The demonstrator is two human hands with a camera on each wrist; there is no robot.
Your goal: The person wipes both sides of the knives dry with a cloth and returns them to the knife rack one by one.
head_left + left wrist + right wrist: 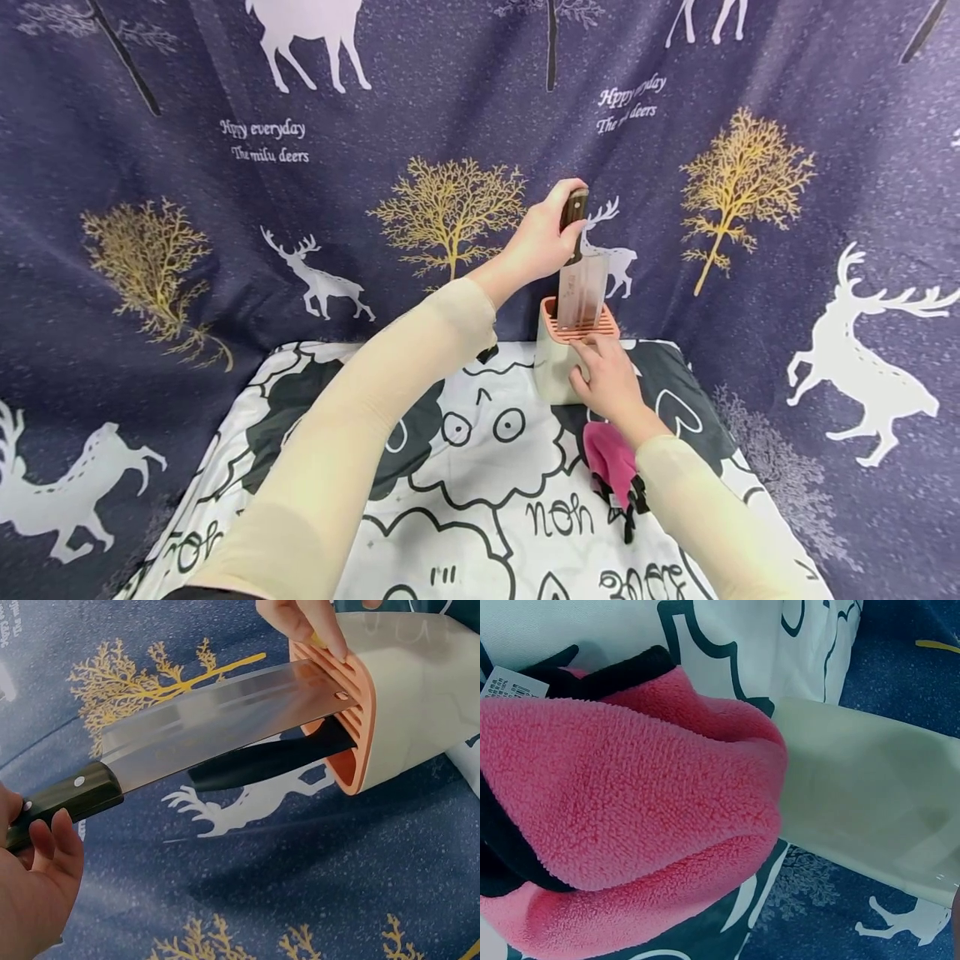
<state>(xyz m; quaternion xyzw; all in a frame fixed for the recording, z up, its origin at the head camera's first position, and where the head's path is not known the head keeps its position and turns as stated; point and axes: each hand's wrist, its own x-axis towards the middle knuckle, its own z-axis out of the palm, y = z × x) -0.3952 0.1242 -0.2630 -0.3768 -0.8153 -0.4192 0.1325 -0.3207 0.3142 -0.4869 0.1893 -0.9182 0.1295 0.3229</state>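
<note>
My left hand [543,237] grips the dark riveted handle of a cleaver [581,292], which points blade-down at the knife block [555,367]. In the left wrist view the blade's far end meets the orange slotted top [364,682] of the pale block. A black knife handle [255,761] sticks out of the same top, beside the blade. My right hand [611,379] rests at the block's near rim, fingertips on the orange slats and thumb by the front wall. The right wrist view leaves nearly all of that hand out.
A pink fleece cloth [630,787] with black trim and a white tag [514,684] lies under my right forearm, in front of the block. A black-and-white patterned sheet [480,467] covers the surface. Behind it hangs a dark blue deer-print curtain [450,108], close to the block.
</note>
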